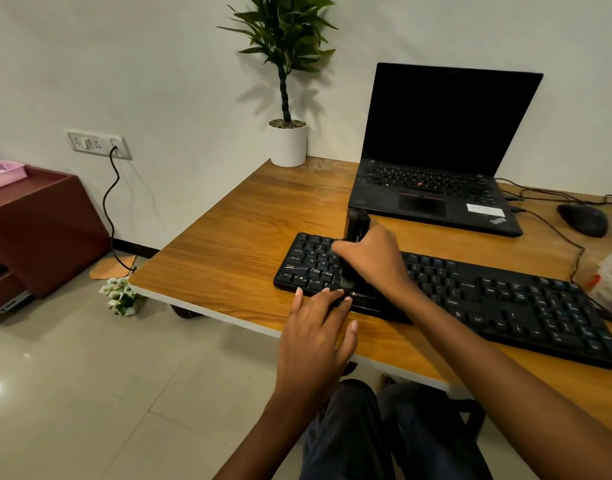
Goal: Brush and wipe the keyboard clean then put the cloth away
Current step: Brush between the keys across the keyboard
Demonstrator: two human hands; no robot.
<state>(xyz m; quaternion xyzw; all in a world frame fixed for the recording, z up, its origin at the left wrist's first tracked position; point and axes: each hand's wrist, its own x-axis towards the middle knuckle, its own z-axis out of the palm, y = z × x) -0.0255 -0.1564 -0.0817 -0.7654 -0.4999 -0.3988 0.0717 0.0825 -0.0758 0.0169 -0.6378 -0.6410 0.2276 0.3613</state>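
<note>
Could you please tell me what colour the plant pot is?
The plant pot is white; head view.

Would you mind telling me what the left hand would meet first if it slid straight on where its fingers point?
The keyboard: the left hand lies flat, fingertips seemingly at its front edge. Just beyond is the brush that the right hand grips, though depth is unclear.

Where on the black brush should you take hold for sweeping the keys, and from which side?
Round the middle of the brush handle, from the right, as the right hand does: it stands upright, bristles down on the keyboard, leaving only the handle free.
</note>
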